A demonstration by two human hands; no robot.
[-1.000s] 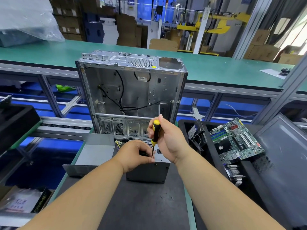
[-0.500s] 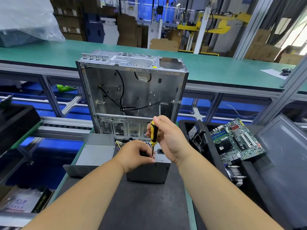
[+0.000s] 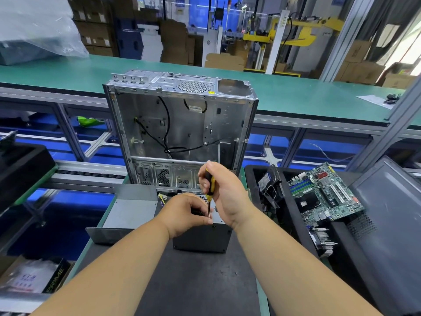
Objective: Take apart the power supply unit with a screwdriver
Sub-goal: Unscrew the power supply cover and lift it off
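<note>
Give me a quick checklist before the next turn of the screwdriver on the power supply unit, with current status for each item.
1. Right hand grips the screwdriver by its yellow and black handle: ok.
2. Screwdriver shaft stands roughly upright over the power supply unit: ok.
3. Tip seated in a screw head: cannot tell, the left hand hides it.
4. Left hand steadies the unit's top beside the shaft: ok.
5. Unit sits flat on the dark mat: ok.
6. Empty computer case stands behind the unit, apart from both hands: ok.
</note>
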